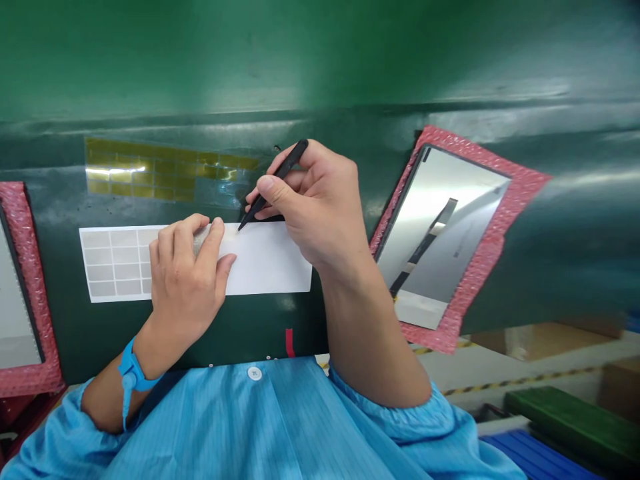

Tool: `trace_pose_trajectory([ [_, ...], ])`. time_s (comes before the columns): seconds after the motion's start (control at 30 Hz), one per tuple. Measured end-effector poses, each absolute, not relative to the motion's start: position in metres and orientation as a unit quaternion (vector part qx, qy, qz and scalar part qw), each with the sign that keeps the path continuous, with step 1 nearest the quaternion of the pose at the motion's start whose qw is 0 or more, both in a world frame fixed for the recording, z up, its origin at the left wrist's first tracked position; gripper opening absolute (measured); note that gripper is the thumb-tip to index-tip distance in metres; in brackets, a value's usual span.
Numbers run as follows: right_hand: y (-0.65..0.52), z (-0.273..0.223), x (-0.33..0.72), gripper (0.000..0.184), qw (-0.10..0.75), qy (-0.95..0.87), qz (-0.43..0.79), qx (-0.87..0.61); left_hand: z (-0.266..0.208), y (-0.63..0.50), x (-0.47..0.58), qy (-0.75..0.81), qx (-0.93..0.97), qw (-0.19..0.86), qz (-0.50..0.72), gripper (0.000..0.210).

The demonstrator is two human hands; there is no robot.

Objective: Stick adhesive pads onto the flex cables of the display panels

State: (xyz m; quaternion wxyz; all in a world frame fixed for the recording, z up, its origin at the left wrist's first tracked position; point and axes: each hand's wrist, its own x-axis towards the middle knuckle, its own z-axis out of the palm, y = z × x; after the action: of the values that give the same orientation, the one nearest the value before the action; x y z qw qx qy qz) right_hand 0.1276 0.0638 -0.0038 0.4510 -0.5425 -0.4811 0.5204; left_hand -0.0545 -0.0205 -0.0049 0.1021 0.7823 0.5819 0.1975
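Observation:
A white sheet of labels lies on the green table, with rows of grey rectangular labels on its left part and a bare right part. My left hand rests flat on the middle of this sheet, fingers spread, hiding some of the labels. In my right hand is a pair of slim black tweezers, pinched between thumb and fingers. Their pointed tip touches or hovers just over the sheet near its upper edge, right of my left fingertips; I cannot tell if it grips anything.
Beyond the sheet lies a clear strip with yellow film rectangles. To the right, a display panel with a black flex cable rests on pink bubble wrap. Another panel sits at the left edge. Red tape marks the table's near side.

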Motion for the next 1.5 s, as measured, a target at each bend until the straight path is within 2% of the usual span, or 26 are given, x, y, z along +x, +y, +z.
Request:
trace_pose_trajectory([
  [0.3, 0.059, -0.007, 0.128, 0.035, 0.465, -0.506, 0.495, -0.532, -0.003, -0.02, -0.053, 0.582, 0.781, 0.106, 0.201, 0.038],
  [0.6, 0.065, -0.005, 0.13, 0.035, 0.422, -0.524, 0.524, -0.523, -0.003, -0.02, -0.054, 0.581, 0.781, 0.106, 0.202, 0.039],
  [0.97, 0.065, -0.004, 0.126, 0.034, 0.412, -0.52, 0.522, -0.536, -0.003, -0.02, -0.054, 0.588, 0.773, 0.121, 0.205, 0.043],
  [1.5, 0.037, 0.002, 0.122, 0.033, 0.522, -0.55, 0.44, -0.481, -0.005, -0.015, -0.058, 0.591, 0.762, 0.146, 0.223, 0.041],
])
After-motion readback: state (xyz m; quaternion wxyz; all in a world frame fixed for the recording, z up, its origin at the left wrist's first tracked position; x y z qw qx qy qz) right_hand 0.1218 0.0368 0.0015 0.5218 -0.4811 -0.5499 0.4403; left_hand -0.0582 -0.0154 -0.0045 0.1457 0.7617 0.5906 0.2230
